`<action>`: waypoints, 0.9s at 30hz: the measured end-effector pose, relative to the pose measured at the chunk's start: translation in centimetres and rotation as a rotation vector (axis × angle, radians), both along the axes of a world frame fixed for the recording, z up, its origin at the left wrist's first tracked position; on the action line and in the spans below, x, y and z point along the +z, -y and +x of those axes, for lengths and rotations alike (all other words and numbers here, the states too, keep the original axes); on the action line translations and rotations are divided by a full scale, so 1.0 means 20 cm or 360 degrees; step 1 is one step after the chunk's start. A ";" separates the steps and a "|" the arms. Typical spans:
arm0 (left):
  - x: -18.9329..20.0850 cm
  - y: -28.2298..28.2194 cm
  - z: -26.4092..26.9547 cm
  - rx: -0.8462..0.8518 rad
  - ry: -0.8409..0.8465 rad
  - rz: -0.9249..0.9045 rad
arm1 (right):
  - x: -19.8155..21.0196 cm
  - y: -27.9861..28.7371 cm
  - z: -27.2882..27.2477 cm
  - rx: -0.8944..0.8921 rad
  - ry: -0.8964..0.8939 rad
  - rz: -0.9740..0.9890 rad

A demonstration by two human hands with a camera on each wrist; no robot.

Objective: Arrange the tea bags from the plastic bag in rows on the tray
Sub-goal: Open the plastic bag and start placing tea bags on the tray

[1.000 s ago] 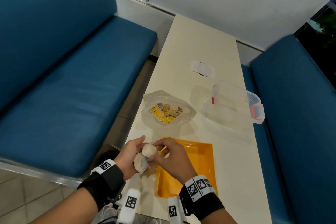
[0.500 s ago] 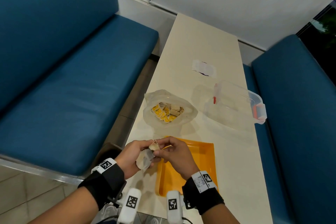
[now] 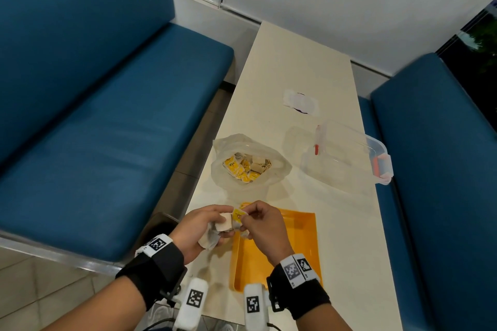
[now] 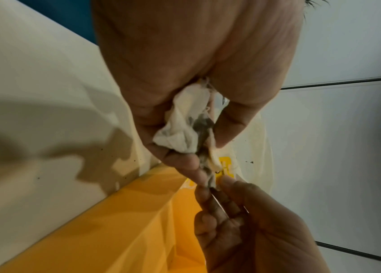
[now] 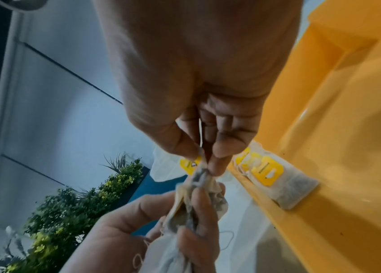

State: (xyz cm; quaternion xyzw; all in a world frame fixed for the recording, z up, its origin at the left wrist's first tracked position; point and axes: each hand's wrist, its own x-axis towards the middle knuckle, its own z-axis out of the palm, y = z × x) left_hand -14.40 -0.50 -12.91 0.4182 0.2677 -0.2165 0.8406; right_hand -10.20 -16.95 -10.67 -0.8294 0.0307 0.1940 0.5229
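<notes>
While the left hand (image 3: 200, 228) clutches a small bunch of tea bags (image 4: 185, 127) just off the orange tray's (image 3: 304, 247) left edge, the right hand (image 3: 265, 226) pinches one bag's top — separating it. Next, I judge: free it and lay it beside the bag already on the tray (image 5: 278, 177). Beyond the tray sits the plastic bag (image 3: 250, 161), still holding more.

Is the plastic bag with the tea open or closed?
Open: the plastic bag has its mouth spread wide, showing tea bags inside.

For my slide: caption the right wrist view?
Right hand pulls one tea bag from left hand's bunch, another bag on tray.
</notes>
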 end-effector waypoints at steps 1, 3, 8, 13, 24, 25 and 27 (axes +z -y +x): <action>0.00 0.00 0.00 0.0015 -0.0003 0.0005 | 0.00 0.00 0.00 0.0000 0.0053 -0.0037; 0.00 -0.01 0.00 0.0038 -0.0017 0.0018 | 0.02 0.02 0.01 0.0006 0.0154 -0.0075; -0.04 -0.04 -0.01 0.0102 -0.0081 0.0058 | 0.09 0.11 0.09 0.0026 0.0278 -0.0132; -0.05 -0.02 0.00 -0.0043 -0.0107 0.0335 | 0.04 0.23 0.12 0.0068 -0.0103 -0.0111; -0.08 0.11 0.03 -0.0345 0.0075 0.0953 | -0.14 0.18 0.02 0.0218 -0.0470 -0.0299; -0.09 0.12 0.03 -0.0365 0.0091 0.0986 | -0.15 0.16 0.02 0.0209 -0.0468 -0.0327; -0.10 0.13 0.04 -0.0393 0.0107 0.1020 | -0.18 0.14 0.03 0.0158 -0.0456 -0.0375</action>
